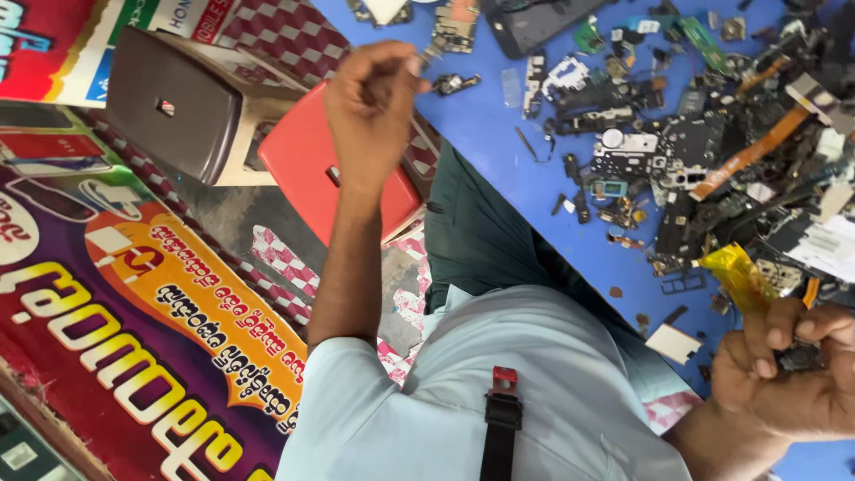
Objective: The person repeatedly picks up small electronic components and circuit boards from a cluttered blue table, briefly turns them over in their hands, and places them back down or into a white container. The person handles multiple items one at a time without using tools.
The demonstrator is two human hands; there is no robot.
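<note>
Yellow flex strip (737, 274), at near right over the blue table (499, 134), is pinched in the closed right hand (788, 374): light, limp, fragile; grip its edges. Left hand (372, 93), fisted, pinches something too small to identify.

Bare blue bench (499, 134) beside my lap gives clear passage; the heap of phone parts (712, 151) blocks the far side.

Blue worktable (499, 134) | red stool (307, 160) beside its edge | brown stool (174, 102) beyond red | printed banner (116, 330) covered floor | daylight
</note>
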